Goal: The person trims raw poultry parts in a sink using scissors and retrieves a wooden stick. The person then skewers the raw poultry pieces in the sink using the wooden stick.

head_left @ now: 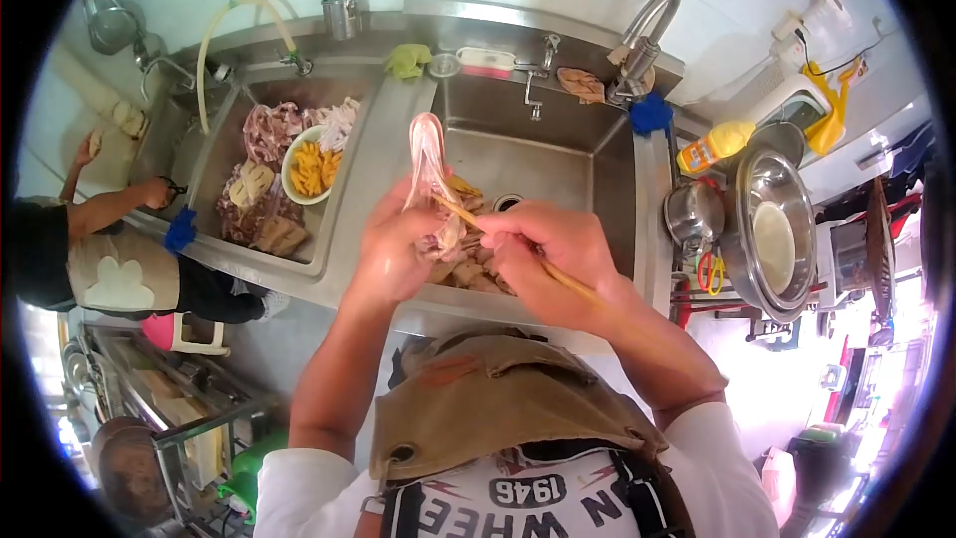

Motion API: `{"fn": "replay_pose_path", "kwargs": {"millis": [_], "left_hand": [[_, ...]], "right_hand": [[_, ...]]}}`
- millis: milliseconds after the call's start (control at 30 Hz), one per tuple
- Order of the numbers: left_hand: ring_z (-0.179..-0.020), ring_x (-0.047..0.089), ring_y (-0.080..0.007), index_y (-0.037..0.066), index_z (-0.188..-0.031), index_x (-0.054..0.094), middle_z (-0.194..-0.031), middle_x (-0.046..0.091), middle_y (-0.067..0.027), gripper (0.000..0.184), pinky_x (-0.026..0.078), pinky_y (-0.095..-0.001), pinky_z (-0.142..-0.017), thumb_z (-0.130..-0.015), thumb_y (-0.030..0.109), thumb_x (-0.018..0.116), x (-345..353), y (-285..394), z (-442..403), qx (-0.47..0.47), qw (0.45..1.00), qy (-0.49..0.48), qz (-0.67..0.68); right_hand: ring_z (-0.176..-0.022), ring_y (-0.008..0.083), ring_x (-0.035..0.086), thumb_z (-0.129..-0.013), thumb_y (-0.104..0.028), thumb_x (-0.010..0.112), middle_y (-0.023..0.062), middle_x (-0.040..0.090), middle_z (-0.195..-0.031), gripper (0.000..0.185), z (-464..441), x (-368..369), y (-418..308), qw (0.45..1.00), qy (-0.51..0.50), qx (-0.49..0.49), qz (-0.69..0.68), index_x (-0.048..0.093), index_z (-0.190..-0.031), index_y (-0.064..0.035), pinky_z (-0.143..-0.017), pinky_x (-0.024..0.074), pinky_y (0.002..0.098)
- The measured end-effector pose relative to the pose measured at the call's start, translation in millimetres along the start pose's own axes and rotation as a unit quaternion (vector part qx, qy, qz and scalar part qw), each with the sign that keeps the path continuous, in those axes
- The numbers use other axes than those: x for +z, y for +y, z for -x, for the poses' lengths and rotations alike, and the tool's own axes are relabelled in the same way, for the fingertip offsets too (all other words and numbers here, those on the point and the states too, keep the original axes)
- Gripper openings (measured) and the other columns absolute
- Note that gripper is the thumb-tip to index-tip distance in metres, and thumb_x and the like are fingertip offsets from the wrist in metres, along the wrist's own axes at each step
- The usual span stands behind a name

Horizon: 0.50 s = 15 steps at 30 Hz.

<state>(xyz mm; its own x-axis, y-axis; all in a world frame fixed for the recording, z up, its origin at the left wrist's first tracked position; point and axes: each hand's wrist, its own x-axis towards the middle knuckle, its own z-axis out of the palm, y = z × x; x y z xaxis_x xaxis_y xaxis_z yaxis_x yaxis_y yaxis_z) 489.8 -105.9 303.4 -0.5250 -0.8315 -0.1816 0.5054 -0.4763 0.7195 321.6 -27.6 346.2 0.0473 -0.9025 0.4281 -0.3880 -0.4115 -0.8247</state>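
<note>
My left hand (390, 251) is wrapped round a pale pink piece of raw meat (428, 154), which sticks up above the fingers over the sink's left edge. In my right hand (558, 257) is a thin wooden stick (573, 285), pinched between the fingers, with its tip touching the meat. Under my hands, more pale pieces (476, 274) lie at the bottom of the right sink basin (538, 164), partly hidden by the hands.
The left basin (317, 257) holds raw meat and a white bowl (289, 179) of yellow pieces. A co-worker (110, 264) stands at the far left. Faucets line the back. Metal bowls (805, 269) and a yellow bottle (712, 147) stand at the right.
</note>
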Motion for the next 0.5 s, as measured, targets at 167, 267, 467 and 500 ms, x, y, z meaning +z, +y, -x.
{"fn": "replay_pose_path", "kwargs": {"millis": [167,267,467,500], "left_hand": [[-0.074,0.057,-0.0178,0.0,-0.129,0.046,-0.098,0.059,-0.0085,0.056,0.044,-0.0297,-0.06,-0.073,-0.002,0.054,-4.1,-4.4,-3.3,0.007,0.997,-0.08,-0.004],[-0.078,0.059,-0.0177,0.001,-0.129,0.048,-0.101,0.061,-0.0092,0.056,0.045,-0.0296,-0.063,-0.073,-0.004,0.055,5.9,-5.7,-4.7,0.015,0.997,-0.064,-0.032],[-0.089,0.058,-0.0163,0.002,-0.128,0.051,-0.105,0.061,-0.0091,0.056,0.046,-0.0279,-0.072,-0.073,-0.007,0.054,13.4,-11.8,-7.6,0.028,0.995,-0.052,-0.077],[-0.09,0.057,-0.016,0.003,-0.129,0.051,-0.105,0.061,-0.0088,0.057,0.045,-0.0275,-0.073,-0.073,-0.007,0.054,14.0,-11.4,-7.4,0.026,0.995,-0.057,-0.079]], "right_hand": [[-0.056,0.0179,0.057,-0.086,-0.012,0.061,0.0111,0.056,-0.065,0.011,3.2,-29.9,-11.6,0.979,-0.05,0.196,-0.035,0.06,-0.083,-0.0019,-0.053,0.0455,0.0307],[-0.055,0.022,0.057,-0.084,-0.012,0.061,0.0102,0.055,-0.062,0.01,11.9,-36.9,-9.3,0.991,-0.056,0.12,-0.006,0.059,-0.079,-0.0043,-0.052,0.0458,0.0325],[-0.053,0.0271,0.052,-0.08,0.0,0.063,0.0114,0.052,-0.062,0.006,14.8,-35.9,-9.4,0.993,-0.05,-0.061,0.091,0.058,-0.077,-0.0021,-0.048,0.0415,0.0359],[-0.053,0.0266,0.052,-0.08,0.0,0.063,0.0109,0.052,-0.062,0.006,14.6,-36.8,-9.1,0.992,-0.057,-0.063,0.096,0.058,-0.077,-0.0022,-0.048,0.0414,0.036]]}}
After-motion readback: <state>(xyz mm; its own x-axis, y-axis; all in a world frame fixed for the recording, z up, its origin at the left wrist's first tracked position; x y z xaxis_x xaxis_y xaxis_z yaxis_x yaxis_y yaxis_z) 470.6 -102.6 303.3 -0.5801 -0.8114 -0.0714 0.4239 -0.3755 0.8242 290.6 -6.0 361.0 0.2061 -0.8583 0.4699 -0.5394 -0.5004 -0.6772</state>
